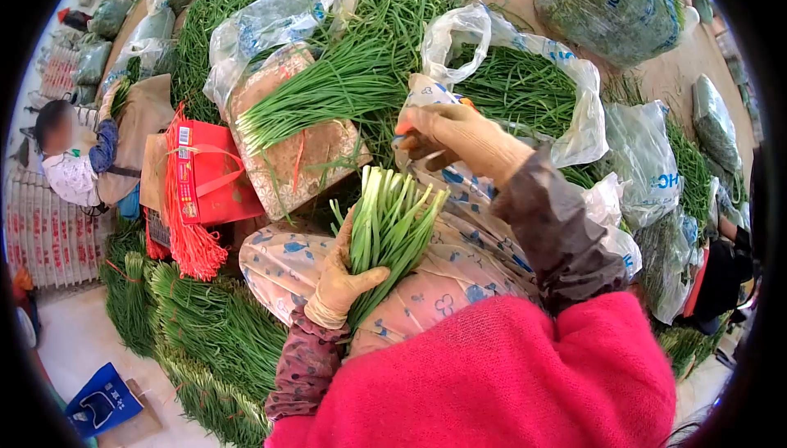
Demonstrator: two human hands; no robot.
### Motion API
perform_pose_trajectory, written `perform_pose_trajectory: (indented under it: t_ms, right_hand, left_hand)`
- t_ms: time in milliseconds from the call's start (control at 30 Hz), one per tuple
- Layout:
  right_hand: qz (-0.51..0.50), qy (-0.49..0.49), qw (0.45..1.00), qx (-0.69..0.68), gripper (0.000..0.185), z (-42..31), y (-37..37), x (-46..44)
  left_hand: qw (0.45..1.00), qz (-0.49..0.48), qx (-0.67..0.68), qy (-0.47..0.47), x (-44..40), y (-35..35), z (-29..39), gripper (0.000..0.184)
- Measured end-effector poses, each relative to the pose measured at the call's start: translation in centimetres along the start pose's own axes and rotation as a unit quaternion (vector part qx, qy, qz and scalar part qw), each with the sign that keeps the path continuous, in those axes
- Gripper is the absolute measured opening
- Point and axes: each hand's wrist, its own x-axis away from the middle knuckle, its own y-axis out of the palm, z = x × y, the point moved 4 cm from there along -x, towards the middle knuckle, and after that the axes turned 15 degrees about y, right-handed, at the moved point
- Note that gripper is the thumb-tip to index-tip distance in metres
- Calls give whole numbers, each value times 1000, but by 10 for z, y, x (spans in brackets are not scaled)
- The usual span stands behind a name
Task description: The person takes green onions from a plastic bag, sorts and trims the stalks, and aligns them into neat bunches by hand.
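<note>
My left hand (348, 276), in a pale glove, is wrapped round a bunch of garlic chives (389, 222), its cut white ends pointing up and away from me. Above and to the right of it, my gloved right hand (459, 136) is closed, with small orange and blue bits showing at its fingers. What it grips there, if anything, is too small to make out. A loose layer of chives (328, 91) lies across a patterned padded block (270, 173) just beyond my hands. A patterned cloth (459, 284) covers my lap.
To the left stands a red box (213, 173) hung with red ties (188, 243). Tied chive bundles (213, 329) are stacked at lower left. Clear bags of chives (525, 87) lie ahead and right, with a full bag (611, 5) behind. Another person (78, 153) sits at far left.
</note>
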Motion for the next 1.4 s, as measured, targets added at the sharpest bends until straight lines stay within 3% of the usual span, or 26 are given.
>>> perform_pose_trajectory:
  t_ms: [100, 133, 233, 300, 433, 533, 567, 633, 667, 700, 733, 800, 833, 900, 933, 967, 1000, 1033, 1133, 1167, 1200, 1267, 1300, 1333, 1400]
  right_hand:
    - [20, -42, 966, 254, 64, -5, -1, 28]
    - [72, -112, 930, 344, 63, -4, 2, 35]
    - [64, -72, 913, 397, 56, 4, 10, 39]
    - [13, -66, 957, 283, 44, 24, 9, 18]
    - [-23, -59, 980, 190, 34, 35, 14, 12]
    - [173, -166, 953, 188, 27, 13, -2, 16]
    - [303, -261, 893, 205, 26, 0, -21, 4]
    - [350, -266, 897, -42, 22, -40, -61, 3]
    - [436, -266, 855, -94, 25, -64, -74, 20]
    - [374, -390, 826, -162, 31, -73, -104, 0]
    - [374, -392, 825, -163, 31, -77, -99, 5]
    - [394, -322, 852, 125, 41, -91, -77, 10]
    - [280, -239, 902, 227, 49, -81, -47, 17]
    - [90, -67, 886, 451, 47, -53, 0, 21]
    - [-33, -116, 901, 416, 37, -27, 10, 16]
    - [0, -153, 922, 355, 35, -5, 15, 7]
    - [-2, -109, 962, 251, 28, 3, 22, 6]
    - [22, -123, 972, 198, 24, 10, 22, 1]
    - [125, -140, 981, 57, 18, 13, 6, -7]
    - [246, -135, 956, 91, 16, 3, -10, -7]
    - [201, -152, 965, -79, 19, 5, -30, -13]
    - [182, -106, 977, 2, 21, 0, -58, -5]
    - [156, -80, 978, 114, 25, 0, -57, 1]
    - [25, -34, 992, 116, 34, 10, -54, 3]
    - [-109, -82, 975, 176, 63, 42, -36, -1]
  left_hand:
    - [999, 19, -43, 25, 3, 1, -3, 98]
    - [996, 34, -75, 35, 4, 2, -2, 96]
    - [994, 33, -89, 51, 7, 5, -2, 93]
    - [992, 28, -105, 62, 9, 5, -1, 93]
    - [997, 39, -62, 37, 14, 6, -1, 91]
    - [999, 47, -20, 0, 13, 6, -2, 90]
    - [999, 48, 0, -19, 13, 6, -3, 90]
    - [998, 52, -4, -19, 16, 4, -6, 90]
    - [998, 55, -7, -22, 17, 3, -7, 89]
    - [998, 55, -8, -22, 18, 4, -8, 89]
    - [998, 57, -25, 7, 18, 5, -7, 89]
    - [997, 59, -41, 43, 15, 7, -5, 88]
    - [996, 64, -36, 50, 15, 8, -6, 88]
    - [994, 73, -36, 69, 15, 6, -8, 89]
    - [994, 79, -34, 71, 17, 6, -8, 89]
    - [992, 72, -69, 72, 18, 6, -7, 89]
    - [989, 67, -106, 72, 20, 5, -7, 88]
    - [989, 74, -108, 71, 23, 3, -8, 88]
    - [965, 20, -249, 82, 28, -3, -12, 88]
    - [966, 22, -245, 84, 28, -3, -12, 87]
    - [966, 24, -242, 87, 28, -1, -10, 87]
    - [988, 69, -110, 83, 25, 3, -6, 87]
    - [984, 72, -118, 111, 25, -1, -9, 89]
    - [984, 75, -113, 117, 24, -1, -8, 89]
    - [989, 80, -50, 110, 23, 0, -8, 89]
